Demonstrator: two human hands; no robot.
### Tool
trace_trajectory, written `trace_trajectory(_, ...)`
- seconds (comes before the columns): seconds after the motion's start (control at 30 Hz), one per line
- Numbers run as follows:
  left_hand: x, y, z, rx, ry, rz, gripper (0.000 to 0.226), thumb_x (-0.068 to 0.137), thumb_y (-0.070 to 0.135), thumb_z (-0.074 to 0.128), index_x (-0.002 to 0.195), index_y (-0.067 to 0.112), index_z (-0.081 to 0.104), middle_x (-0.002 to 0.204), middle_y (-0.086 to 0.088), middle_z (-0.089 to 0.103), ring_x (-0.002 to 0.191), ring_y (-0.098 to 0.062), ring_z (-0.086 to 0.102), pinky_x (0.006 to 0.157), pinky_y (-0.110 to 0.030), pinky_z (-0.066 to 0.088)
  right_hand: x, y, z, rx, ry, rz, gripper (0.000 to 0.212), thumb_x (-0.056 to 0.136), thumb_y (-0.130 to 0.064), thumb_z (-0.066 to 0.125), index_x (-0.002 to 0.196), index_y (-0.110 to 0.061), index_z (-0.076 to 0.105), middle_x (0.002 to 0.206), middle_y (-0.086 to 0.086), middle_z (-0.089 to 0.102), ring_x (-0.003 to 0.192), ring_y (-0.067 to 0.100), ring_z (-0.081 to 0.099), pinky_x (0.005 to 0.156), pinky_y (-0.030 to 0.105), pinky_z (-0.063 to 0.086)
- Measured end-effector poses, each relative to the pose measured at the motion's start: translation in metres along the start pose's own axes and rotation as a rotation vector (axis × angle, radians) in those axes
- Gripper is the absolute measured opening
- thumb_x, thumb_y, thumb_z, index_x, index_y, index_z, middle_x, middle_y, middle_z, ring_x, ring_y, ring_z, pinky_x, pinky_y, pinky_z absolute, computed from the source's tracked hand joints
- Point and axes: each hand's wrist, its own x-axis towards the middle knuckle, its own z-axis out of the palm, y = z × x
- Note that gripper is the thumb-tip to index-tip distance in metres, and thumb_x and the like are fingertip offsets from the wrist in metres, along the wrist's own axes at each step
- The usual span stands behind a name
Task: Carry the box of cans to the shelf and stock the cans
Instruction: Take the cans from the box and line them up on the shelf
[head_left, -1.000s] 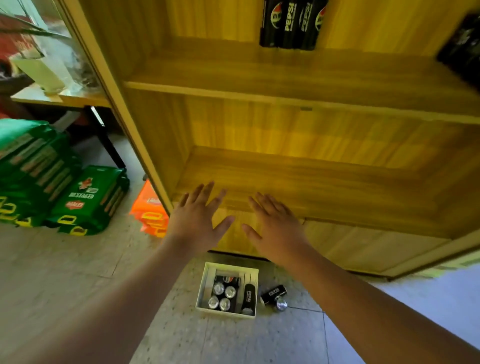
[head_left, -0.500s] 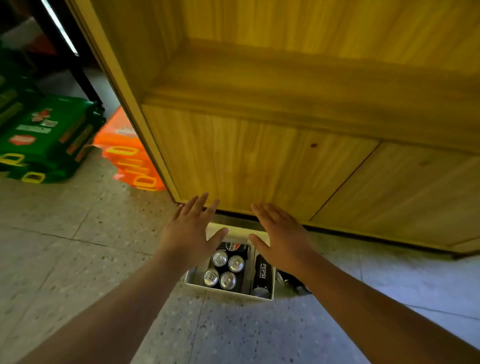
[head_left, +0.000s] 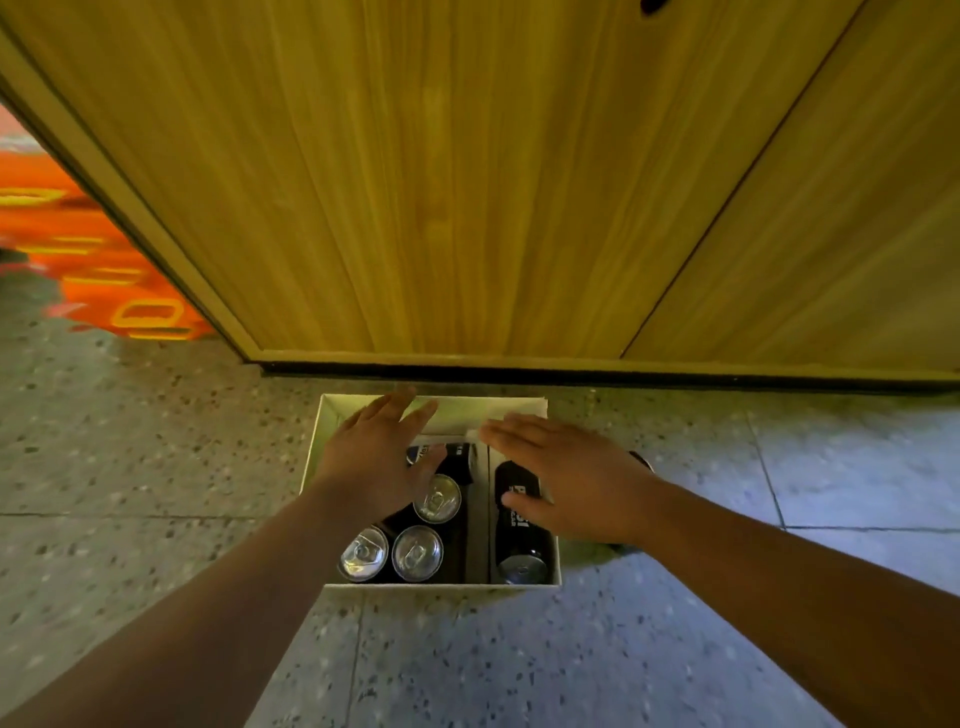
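box (head_left: 314, 457) on speckled floor (head_left: 130, 457), wooden cabinet (head_left: 467, 182) behind

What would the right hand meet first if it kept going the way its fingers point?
Probably the far wall of the white box: the right hand points forward-left over the lying can. Depth is unclear.

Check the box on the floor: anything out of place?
Yes. One can lies on the floor outside the white box, mostly hidden behind the right hand. Another lies sideways inside, beside upright ones.
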Motion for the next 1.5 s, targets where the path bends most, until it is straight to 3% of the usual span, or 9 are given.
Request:
trace_trajectory(0.17, 0.011, 0.0, 0.009, -0.061, -0.019, 0.009, 0.062, 0.087, 0.064, 0.045, 0.144, 0.041, 0.039, 0.156, 0.008, 0.032, 0.14, -0.019, 0.036, 0.107, -0.042, 0.041, -0.012, 0.003, 0.003, 0.001, -0.057, -0.024, 0.073, 0.101, -0.056, 0.04, 0.16, -0.036, 0.002, 0.168, -0.012, 0.001, 0.154, 0.008, 0.003, 0.112, 0.022, 0.001)
trace_trajectory(0.3, 0.023, 0.017, 0.003, -0.082, 0.037, 0.002, 0.06, 0.084, 0.063, 0.053, 0.139, 0.04, 0.047, 0.147, 0.008, 0.041, 0.13, -0.017, 0.046, 0.095, -0.037, 0.048, -0.011, 0.008, 0.008, -0.023, -0.081, -0.055, 0.072, 0.1, -0.053, 0.044, 0.16, -0.037, 0.009, 0.168, -0.011, 0.009, 0.154, 0.009, 0.009, 0.113, 0.025, 0.004)
trace_trajectory(0.47, 0.025, 0.033, 0.008, -0.07, -0.079, 0.002, 0.064, 0.083, 0.06, 0.055, 0.142, 0.036, 0.044, 0.146, 0.008, 0.042, 0.131, -0.016, 0.044, 0.099, -0.037, 0.045, -0.009, 0.014, 0.016, -0.009, -0.136, -0.087, 0.074, 0.097, -0.05, 0.051, 0.16, -0.036, 0.015, 0.168, -0.01, 0.014, 0.154, 0.012, 0.015, 0.122, 0.034, 0.015)
trace_trajectory(0.63, 0.033, 0.037, 0.017, -0.055, -0.205, -0.05, 0.071, 0.078, 0.058, 0.06, 0.142, 0.031, 0.042, 0.141, 0.006, 0.045, 0.127, -0.017, 0.048, 0.099, -0.041, 0.045, -0.01, 0.011, 0.018, 0.042, -0.153, -0.13, 0.076, 0.095, -0.042, 0.059, 0.159, -0.034, 0.021, 0.167, -0.007, 0.021, 0.152, 0.013, 0.019, 0.12, 0.031, 0.018)
trace_trajectory(0.73, 0.043, 0.041, 0.026, -0.06, -0.274, -0.076, 0.078, 0.072, 0.055, 0.067, 0.141, 0.028, 0.042, 0.141, 0.004, 0.046, 0.125, -0.021, 0.049, 0.095, -0.041, 0.046, -0.009, 0.01, 0.018, 0.043, -0.154, -0.158, 0.076, 0.092, -0.037, 0.064, 0.158, -0.03, 0.028, 0.163, -0.004, 0.03, 0.149, 0.015, 0.027, 0.12, 0.038, 0.029)
trace_trajectory(1.0, 0.071, 0.043, 0.052, 0.072, -0.354, -0.052, 0.073, 0.069, 0.046, 0.076, 0.133, 0.024, 0.048, 0.131, 0.001, 0.056, 0.116, -0.025, 0.058, 0.092, -0.041, 0.048, 0.011, 0.026, 0.024, 0.029, -0.205, -0.202, 0.075, 0.083, -0.044, 0.073, 0.15, -0.032, 0.041, 0.146, -0.002, 0.051, 0.13, 0.021, 0.05, 0.099, 0.045, 0.05)
trace_trajectory(1.27, 0.096, 0.02, 0.048, 0.067, -0.576, 0.143, 0.073, 0.062, 0.039, 0.088, 0.129, 0.03, 0.061, 0.131, 0.007, 0.059, 0.116, -0.019, 0.056, 0.095, -0.032, 0.047, 0.021, 0.013, 0.04, -0.079, -0.303, -0.337, 0.06, 0.088, -0.024, 0.072, 0.144, -0.023, 0.052, 0.14, 0.004, 0.058, 0.13, 0.026, 0.051, 0.099, 0.046, 0.051)
trace_trajectory(1.37, 0.098, 0.01, 0.051, -0.021, -0.593, 0.198, 0.065, 0.061, 0.044, 0.088, 0.122, 0.033, 0.066, 0.127, 0.011, 0.063, 0.111, -0.013, 0.058, 0.094, -0.031, 0.046, 0.032, 0.011, 0.044, -0.118, -0.351, -0.331, 0.064, 0.086, -0.018, 0.071, 0.146, -0.028, 0.05, 0.141, 0.004, 0.057, 0.13, 0.028, 0.051, 0.097, 0.047, 0.052)
trace_trajectory(1.5, 0.098, 0.003, 0.061, -0.13, -0.59, 0.219, 0.076, 0.059, 0.043, 0.089, 0.129, 0.035, 0.061, 0.134, 0.015, 0.056, 0.12, -0.011, 0.052, 0.101, -0.032, 0.042, 0.038, 0.005, 0.048, -0.198, -0.387, -0.346, 0.062, 0.091, -0.017, 0.063, 0.148, -0.035, 0.046, 0.145, 0.002, 0.054, 0.131, 0.027, 0.05, 0.099, 0.044, 0.05)
